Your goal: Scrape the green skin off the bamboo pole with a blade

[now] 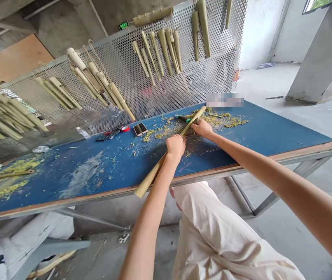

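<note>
A long split length of bamboo [151, 178] slants over the blue workbench, its wider lower end jutting past the front edge. My left hand [176, 146] is closed around its middle. Farther up, my right hand [202, 128] is closed beside the bamboo, against a dark, flat piece that I cannot make out clearly. A black tool with green parts [182, 118] shows just behind the bamboo, close to the right hand; whether that hand holds it is hidden. Yellow-green shavings [236, 121] are scattered around both hands.
On the blue workbench [282, 128] lie a phone [140, 129], red tape [124, 128], dark tools [107, 134] and a clear bottle [83, 133]. Bamboo pieces hang on the perforated metal panel [183, 89] behind. More shavings [8, 182] and a bamboo stick [7, 175] lie left.
</note>
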Motion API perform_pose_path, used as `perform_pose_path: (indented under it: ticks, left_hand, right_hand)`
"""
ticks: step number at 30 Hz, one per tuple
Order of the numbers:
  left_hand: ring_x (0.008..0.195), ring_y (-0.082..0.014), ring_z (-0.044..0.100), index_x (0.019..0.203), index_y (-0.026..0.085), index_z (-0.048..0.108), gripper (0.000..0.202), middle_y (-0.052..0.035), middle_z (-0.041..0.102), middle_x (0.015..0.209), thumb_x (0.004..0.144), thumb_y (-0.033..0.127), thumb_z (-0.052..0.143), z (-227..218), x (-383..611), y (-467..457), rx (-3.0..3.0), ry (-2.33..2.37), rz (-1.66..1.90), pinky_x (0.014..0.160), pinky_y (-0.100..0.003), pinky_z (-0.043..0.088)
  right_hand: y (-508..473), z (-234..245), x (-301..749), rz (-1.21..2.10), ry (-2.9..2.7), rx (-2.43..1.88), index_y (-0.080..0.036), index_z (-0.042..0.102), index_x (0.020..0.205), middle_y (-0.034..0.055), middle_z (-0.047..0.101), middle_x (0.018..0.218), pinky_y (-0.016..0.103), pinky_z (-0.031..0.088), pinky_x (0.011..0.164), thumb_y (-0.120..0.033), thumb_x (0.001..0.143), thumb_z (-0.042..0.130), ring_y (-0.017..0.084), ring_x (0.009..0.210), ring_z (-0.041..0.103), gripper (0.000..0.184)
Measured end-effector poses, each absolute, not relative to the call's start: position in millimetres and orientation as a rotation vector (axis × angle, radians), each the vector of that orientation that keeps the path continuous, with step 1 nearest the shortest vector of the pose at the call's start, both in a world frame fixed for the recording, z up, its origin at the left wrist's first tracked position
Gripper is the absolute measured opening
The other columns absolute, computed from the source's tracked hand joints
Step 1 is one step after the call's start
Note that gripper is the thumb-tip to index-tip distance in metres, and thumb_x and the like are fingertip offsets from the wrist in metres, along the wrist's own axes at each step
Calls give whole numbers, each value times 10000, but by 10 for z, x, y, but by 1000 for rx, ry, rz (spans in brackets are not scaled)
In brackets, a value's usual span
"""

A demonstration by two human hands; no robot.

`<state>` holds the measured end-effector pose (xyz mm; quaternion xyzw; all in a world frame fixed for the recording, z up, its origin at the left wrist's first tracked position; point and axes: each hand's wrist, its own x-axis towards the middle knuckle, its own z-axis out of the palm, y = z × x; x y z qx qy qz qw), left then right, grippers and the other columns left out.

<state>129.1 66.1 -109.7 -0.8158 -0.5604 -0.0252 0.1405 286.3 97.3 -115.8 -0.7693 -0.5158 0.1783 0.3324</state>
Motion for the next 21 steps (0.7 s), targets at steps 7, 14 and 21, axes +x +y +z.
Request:
perform_pose_path:
  ticks: [7, 14, 21]
  left_hand:
    - [1017, -310, 701, 1193, 7, 635, 491, -254, 681, 1120, 1049, 423, 416, -1103, 1290, 660, -2355, -1587, -80, 791, -317, 510]
    - [1006, -303, 704, 1175, 8, 640, 478, -240, 685, 1093, 1046, 421, 437, -1110, 1294, 657, -2347, -1584, -91, 777, -307, 508]
    - [1010, -300, 702, 1170, 11, 645, 465, -240, 687, 1096, 1044, 411, 445, -1102, 1296, 646, -2349, -1584, -89, 787, -304, 503]
  right_hand:
    - [971, -1149, 2874, 437, -1295, -2039, -176, 640, 792, 98, 682, 755, 280, 511, 740, -354, 951, 520, 237, 815, 684, 268]
    - [961, -1144, 2849, 431, -1318, -2049, -172, 645, 815, 107, 708, 823, 293, 514, 725, -359, 949, 504, 246, 830, 690, 270]
    - [976, -1162, 2855, 447, -1314, -2044, -166, 656, 840, 114, 722, 846, 293, 518, 746, -375, 955, 499, 252, 858, 699, 285]
